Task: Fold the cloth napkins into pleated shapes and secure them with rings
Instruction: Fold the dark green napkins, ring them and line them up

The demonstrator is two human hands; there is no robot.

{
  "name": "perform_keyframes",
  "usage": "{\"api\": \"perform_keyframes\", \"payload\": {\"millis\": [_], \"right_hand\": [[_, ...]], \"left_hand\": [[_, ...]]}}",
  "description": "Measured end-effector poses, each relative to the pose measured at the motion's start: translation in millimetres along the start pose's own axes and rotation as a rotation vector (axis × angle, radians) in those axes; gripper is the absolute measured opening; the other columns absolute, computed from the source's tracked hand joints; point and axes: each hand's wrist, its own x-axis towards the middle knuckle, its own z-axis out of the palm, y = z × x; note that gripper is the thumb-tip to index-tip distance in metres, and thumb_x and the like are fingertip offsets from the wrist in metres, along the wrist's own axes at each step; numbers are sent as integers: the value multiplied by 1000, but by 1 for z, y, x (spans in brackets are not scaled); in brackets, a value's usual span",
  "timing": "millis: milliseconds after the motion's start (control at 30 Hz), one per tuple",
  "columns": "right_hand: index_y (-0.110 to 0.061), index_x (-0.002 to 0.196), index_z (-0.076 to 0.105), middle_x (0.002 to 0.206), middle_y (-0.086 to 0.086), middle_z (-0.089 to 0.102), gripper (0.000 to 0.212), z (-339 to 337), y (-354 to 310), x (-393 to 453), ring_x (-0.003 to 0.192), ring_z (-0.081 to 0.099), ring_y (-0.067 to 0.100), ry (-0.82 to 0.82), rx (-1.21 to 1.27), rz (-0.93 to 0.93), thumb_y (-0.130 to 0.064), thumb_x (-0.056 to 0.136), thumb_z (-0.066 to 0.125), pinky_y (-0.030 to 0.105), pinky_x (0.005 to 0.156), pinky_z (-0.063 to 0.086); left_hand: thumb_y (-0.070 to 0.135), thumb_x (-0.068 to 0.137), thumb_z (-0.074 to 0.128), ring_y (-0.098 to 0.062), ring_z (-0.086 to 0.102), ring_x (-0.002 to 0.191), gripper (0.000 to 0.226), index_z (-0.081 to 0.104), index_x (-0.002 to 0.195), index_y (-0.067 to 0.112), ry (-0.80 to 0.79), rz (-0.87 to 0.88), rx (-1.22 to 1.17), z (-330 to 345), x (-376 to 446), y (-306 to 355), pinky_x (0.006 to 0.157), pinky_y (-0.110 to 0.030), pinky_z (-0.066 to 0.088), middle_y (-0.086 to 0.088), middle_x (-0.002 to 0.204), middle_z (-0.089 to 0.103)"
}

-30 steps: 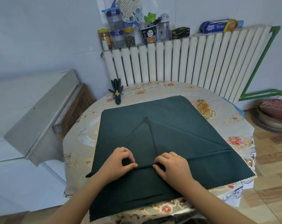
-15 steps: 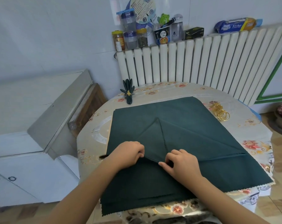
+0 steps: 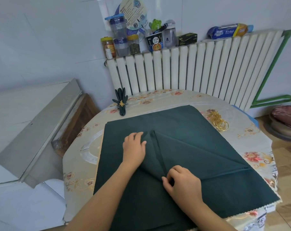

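Finished napkin (image 3: 122, 104): far-left of the flat napkin, beside its back-left corner, stood a pleated dark-green fan, cinched by a gold ring with a leaf ornament.
Left hand (image 3: 134, 148): it lay on the flat napkin, left of the raised fold, palm down, fingers only gently bent, fingertips at the upper end of the flap; whether they nipped cloth or just pressed it, I cannot tell.
Flat napkin (image 3: 191, 130): dark green, matte woven cloth with a zigzag-cut edge, spread square over most of the table (image 3: 84, 157) right in front of the person.
Fold ridge (image 3: 158, 152): the key line; it ran from a peak near the napkin's middle down toward the person, long axis near-to-far, leaning slightly right at the near end. Left hand sat at the far end, right hand at the near end.
Right hand (image 3: 183, 184): curled, thumb and forefinger pinching the cloth at the ridge's near end, where a second crease branched off toward the napkin's right edge.
Next pleat, a guess: the right hand was nearer the working end, so it would likely lead.
Spare rings (image 3: 218, 121): thin shiny gold hoops, heaped just off the napkin's back-right corner.
Table cover: glossy floral plastic.
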Motion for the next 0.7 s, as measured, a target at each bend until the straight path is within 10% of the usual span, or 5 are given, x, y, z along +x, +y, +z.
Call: {"api": "perform_keyframes", "payload": {"millis": [333, 700], "right_hand": [[-28, 50, 46, 54, -13, 47, 40, 3, 2, 1, 48, 46, 2, 27, -15, 5, -34, 53, 85, 12, 44, 23], [-31, 66, 59, 65, -16, 56, 24, 2, 6, 1, 56, 52, 2, 7, 26, 1, -30, 56, 81, 13, 44, 32]], "left_hand": [[14, 93, 53, -16, 56, 106, 36, 58, 126, 26, -16, -199, -220, 20, 29, 7, 102, -36, 38, 3, 101, 66], [11, 97, 32, -20, 36, 111, 55, 32, 145, 36, -192, 17, 146, 42, 32, 9, 95, -29, 26, 0, 122, 41]]}}
